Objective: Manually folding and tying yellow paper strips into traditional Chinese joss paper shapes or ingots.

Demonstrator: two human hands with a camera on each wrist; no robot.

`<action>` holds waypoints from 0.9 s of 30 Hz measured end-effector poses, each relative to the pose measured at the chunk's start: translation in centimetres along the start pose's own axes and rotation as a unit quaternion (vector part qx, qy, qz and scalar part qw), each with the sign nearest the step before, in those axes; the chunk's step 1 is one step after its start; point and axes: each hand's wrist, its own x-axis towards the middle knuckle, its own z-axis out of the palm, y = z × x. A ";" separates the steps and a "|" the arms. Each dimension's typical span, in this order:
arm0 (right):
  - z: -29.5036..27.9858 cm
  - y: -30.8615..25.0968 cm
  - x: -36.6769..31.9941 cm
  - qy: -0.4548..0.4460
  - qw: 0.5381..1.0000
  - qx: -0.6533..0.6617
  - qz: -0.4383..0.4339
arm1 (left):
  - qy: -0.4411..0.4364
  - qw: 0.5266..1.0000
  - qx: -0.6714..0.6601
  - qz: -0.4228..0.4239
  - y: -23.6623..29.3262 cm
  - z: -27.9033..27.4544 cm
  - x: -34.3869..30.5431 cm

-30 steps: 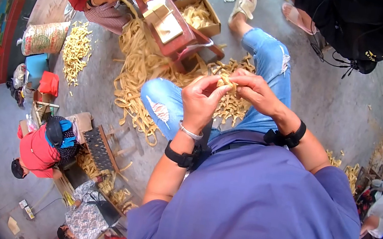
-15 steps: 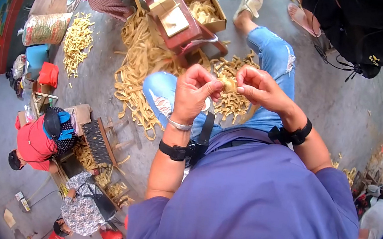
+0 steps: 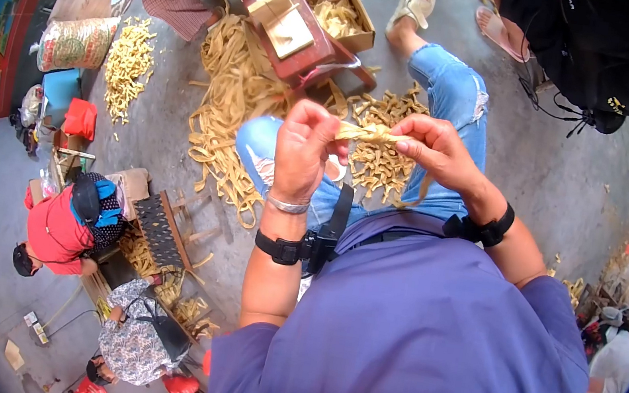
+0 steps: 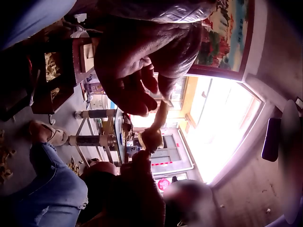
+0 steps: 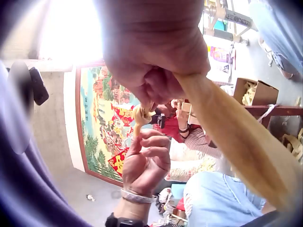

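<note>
Between my two hands a flat yellow strip point(image 3: 375, 134) is stretched nearly level, with a knot at its middle. My left hand point(image 3: 303, 151) pinches one end between thumb and fingers; a pale bracelet circles that wrist. The right hand point(image 3: 441, 154) pinches the strip close beside the knot. From this hand a long loose tail point(image 5: 232, 132) hangs down, large in the right wrist view. The left wrist view shows the left hand point(image 4: 142, 71) in shadow, with the knot point(image 4: 151, 139) below its fingertips. Under the hands, between my legs, lies a pile of short knotted strips point(image 3: 383, 166).
A heap of long loose strips point(image 3: 239, 73) lies left of my knee, beside a red bench point(image 3: 309, 63) bearing wooden blocks. Behind the bench stands a cardboard box point(image 3: 362, 41) of strips. Another knot pile point(image 3: 128, 66) lies farther left. Several people sit or stand around.
My hands were close together over a bunched strip, then moved apart with a loop between them. Now the strip is drawn straight with a tight knot, and the left hand has moved left.
</note>
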 end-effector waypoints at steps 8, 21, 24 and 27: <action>2.5 -1.0 0.1 0.068 0.980 -0.178 -0.061 | -0.042 0.991 0.112 -0.064 -1.3 1.6 -0.5; 4.0 -0.4 1.2 0.166 0.877 -0.370 -0.258 | 0.036 0.969 0.238 -0.061 -1.9 1.9 -1.0; 5.0 0.8 2.2 0.202 0.840 -0.399 -0.308 | 0.082 0.965 0.243 -0.059 -2.8 2.6 -0.9; 5.3 1.2 2.7 0.236 0.842 -0.361 -0.324 | 0.118 0.952 0.281 -0.007 -3.2 2.3 -0.7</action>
